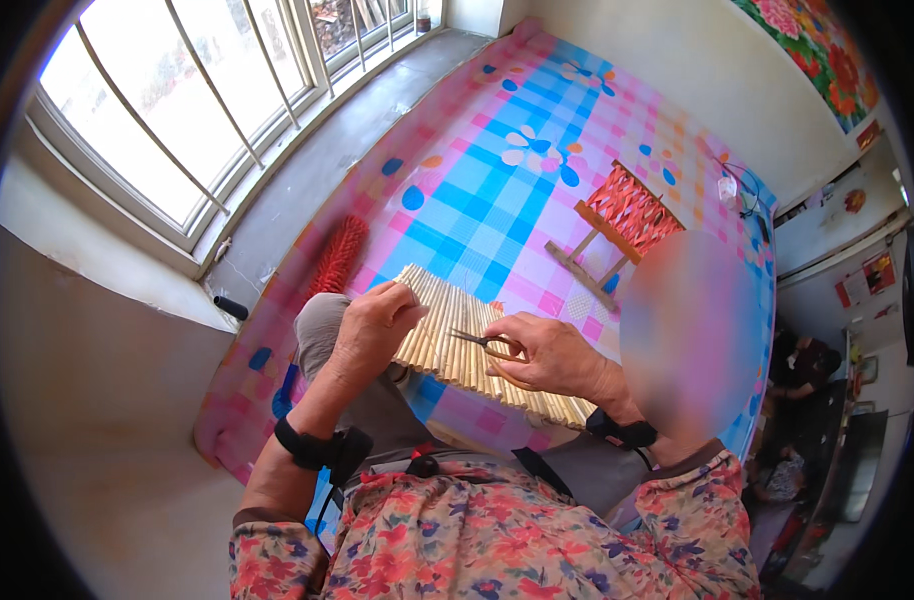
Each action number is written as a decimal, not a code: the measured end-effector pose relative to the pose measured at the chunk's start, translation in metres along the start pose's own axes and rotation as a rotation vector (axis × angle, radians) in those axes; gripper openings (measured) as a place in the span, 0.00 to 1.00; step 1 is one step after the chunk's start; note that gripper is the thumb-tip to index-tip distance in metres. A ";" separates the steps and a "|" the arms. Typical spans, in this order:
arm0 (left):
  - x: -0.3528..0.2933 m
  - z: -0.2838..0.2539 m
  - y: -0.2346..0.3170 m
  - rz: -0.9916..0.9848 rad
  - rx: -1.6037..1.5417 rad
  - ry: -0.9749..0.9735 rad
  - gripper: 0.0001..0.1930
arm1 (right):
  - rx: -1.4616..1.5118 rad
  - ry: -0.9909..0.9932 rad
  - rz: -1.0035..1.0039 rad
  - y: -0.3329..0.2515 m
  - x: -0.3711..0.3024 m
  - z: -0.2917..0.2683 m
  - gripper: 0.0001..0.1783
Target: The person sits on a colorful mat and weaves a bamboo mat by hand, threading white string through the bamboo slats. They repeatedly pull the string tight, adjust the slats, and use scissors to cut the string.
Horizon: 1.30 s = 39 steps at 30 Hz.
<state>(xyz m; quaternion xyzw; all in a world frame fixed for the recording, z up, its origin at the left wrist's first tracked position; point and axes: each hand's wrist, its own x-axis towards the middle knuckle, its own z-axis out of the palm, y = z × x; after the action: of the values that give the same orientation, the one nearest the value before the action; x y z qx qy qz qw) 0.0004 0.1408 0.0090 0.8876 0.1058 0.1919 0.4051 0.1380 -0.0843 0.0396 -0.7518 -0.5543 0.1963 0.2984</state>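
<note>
A mat of pale, straw-coloured stalks, laid side by side, rests across my lap. My left hand is raised over its left edge, thumb and fingers pinched together; whatever they hold is too small or hidden to make out. Above the middle of the mat, my right hand has its fingers through the handles of a pair of scissors. Their dark blades point left, toward my left hand, and the looped handles look yellowish.
A pink and blue checked cover spreads around me. A red bristly roll lies at left, and a small wooden stool with a red woven seat is tipped over ahead. The barred window's grey sill runs along the left. A blurred patch covers the right.
</note>
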 end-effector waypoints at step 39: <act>-0.006 0.008 -0.004 0.090 -0.132 0.022 0.09 | -0.414 -0.037 -0.010 -0.026 0.035 0.016 0.16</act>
<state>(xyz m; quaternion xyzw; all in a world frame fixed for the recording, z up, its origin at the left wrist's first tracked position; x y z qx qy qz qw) -0.0024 0.1361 -0.0003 0.8606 0.0574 0.2260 0.4527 0.1201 -0.0420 0.0458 -0.7906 -0.5918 0.0908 0.1282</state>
